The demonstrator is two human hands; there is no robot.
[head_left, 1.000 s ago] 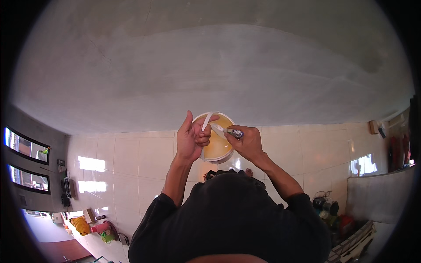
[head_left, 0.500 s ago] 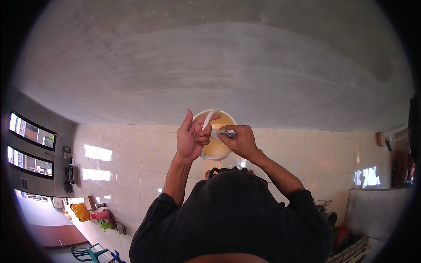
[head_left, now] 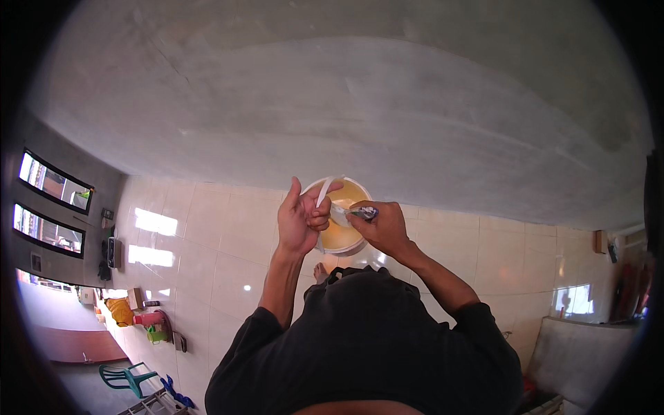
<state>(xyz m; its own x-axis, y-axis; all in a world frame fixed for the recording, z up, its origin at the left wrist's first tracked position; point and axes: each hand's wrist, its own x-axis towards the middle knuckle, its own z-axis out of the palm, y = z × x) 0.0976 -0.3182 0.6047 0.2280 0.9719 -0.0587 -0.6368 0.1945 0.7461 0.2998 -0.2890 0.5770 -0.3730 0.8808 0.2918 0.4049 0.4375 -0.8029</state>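
A round white bucket (head_left: 366, 190) with a yellowish inside is held in front of my body, close to the grey wall. My left hand (head_left: 301, 220) has its fingers curled round the bucket's white handle (head_left: 324, 191), thumb pointing up. Over the bucket's right side, my right hand (head_left: 389, 227) grips a short tool (head_left: 367, 213) with a whitish and purple handle. The tool's pale end points left over the bucket's opening; its exact shape is hard to make out.
A grey wall (head_left: 332, 104) rises ahead above glossy cream floor tiles (head_left: 228, 256). To the left are a pink container (head_left: 149, 318), a green container (head_left: 159, 333), a yellow cloth-like thing (head_left: 119, 312) and a green chair (head_left: 124, 377). A grey low partition (head_left: 581, 353) stands at right.
The view has turned slightly, so the wall's foot now slants down to the right. The bucket and both hands stay together; a bare foot now shows below the bucket.
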